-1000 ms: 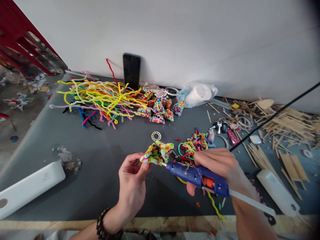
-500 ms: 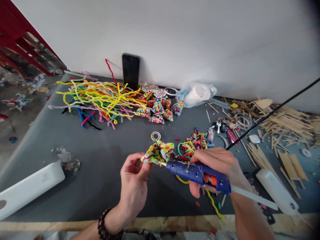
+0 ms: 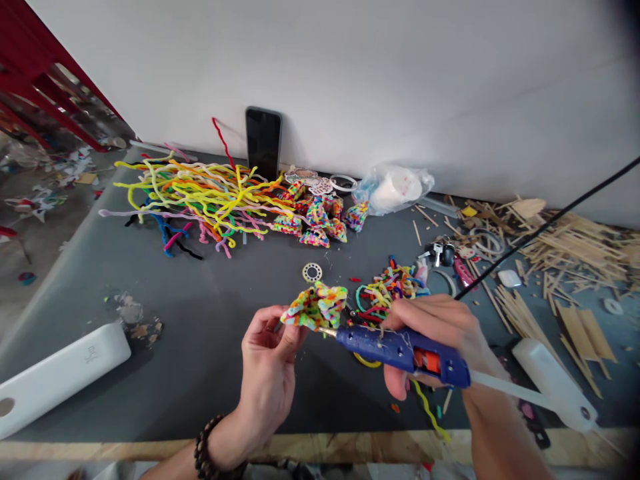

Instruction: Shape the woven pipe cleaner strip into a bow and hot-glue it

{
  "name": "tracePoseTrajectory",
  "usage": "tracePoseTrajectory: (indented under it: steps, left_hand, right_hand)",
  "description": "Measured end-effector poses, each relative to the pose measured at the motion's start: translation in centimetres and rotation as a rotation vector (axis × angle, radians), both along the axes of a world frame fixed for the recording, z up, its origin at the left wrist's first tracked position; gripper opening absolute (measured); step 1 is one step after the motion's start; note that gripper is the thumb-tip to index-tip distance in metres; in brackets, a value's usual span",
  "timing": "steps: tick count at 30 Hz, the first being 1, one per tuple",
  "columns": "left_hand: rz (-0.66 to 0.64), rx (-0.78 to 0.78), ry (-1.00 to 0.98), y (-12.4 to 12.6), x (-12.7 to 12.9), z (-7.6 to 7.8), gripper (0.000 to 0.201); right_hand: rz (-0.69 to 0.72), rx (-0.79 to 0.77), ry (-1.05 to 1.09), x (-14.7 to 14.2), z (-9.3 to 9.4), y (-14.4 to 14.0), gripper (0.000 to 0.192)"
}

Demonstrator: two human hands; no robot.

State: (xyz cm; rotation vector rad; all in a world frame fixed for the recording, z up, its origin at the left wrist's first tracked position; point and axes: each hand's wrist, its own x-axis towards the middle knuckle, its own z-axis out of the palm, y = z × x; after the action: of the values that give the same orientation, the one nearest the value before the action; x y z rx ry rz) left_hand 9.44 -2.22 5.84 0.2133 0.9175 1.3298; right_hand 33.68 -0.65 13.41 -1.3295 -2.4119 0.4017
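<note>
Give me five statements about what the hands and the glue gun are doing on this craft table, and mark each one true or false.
1. The right hand holds a blue glue gun. True.
2. The glue gun's nozzle points at a woven multicoloured piece pinched in the left hand. True.
3. The left hand rests flat on the table. False: it is raised and grips the woven piece.
4. A phone lies flat in the middle of the table. False: it stands against the wall at the back.
5. A pile of pipe cleaners lies at the back left. True.
</note>
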Motion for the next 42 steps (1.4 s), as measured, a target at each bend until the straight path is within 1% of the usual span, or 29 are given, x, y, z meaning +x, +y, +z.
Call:
tracePoseTrajectory:
  steps: [3, 6, 12, 16, 22, 25, 29, 33, 38, 42]
  left_hand:
    - [0.003, 0.002, 0.001, 0.0, 0.0, -0.1, 0.026]
    - [-0.002, 0.009, -0.004, 0.0, 0.0, -0.1, 0.026]
    - [-0.010, 0.009, -0.014, 0.0, 0.0, -0.1, 0.025]
    - [-0.005, 0.012, -0.015, 0.0, 0.0, -0.1, 0.025]
    - [0.007, 0.004, 0.001, 0.1, -0.1, -0.1, 0.026]
    - [0.011, -0.001, 0.006, 0.1, -0.2, -0.1, 0.027]
    - [0.014, -0.008, 0.010, 0.1, -0.1, 0.0, 0.028]
    - [0.013, -0.011, 0.003, 0.1, -0.1, 0.1, 0.027]
    - [0.023, -0.022, 0.000, 0.2, -0.2, 0.1, 0.028]
    - [0.032, -0.014, 0.012, 0.1, -0.2, 0.1, 0.028]
  right_hand:
    - [0.019, -0.002, 0.081, -0.4, 0.5, 0.2, 0.045]
    - [0.027, 0.025, 0.094, -0.5, 0.8, 0.5, 0.049]
    - [0.040, 0.024, 0.073, -0.4, 0.4, 0.7, 0.052]
    - [0.049, 0.063, 0.098, -0.2, 0.2, 0.8, 0.052]
    - [0.071, 0.055, 0.107, 0.1, 0.0, 0.7, 0.039]
    - [0.066, 0.040, 0.113, 0.1, -0.1, 0.6, 0.037]
    - [0.058, 0.028, 0.093, 0.2, -0.2, 0.4, 0.041]
    - [0.043, 0.049, 0.080, 0.3, -0.2, 0.4, 0.047]
    - [0.078, 0.058, 0.132, 0.5, -0.2, 0.3, 0.054]
    - [0.022, 0.044, 0.131, 0.5, -0.3, 0.3, 0.055]
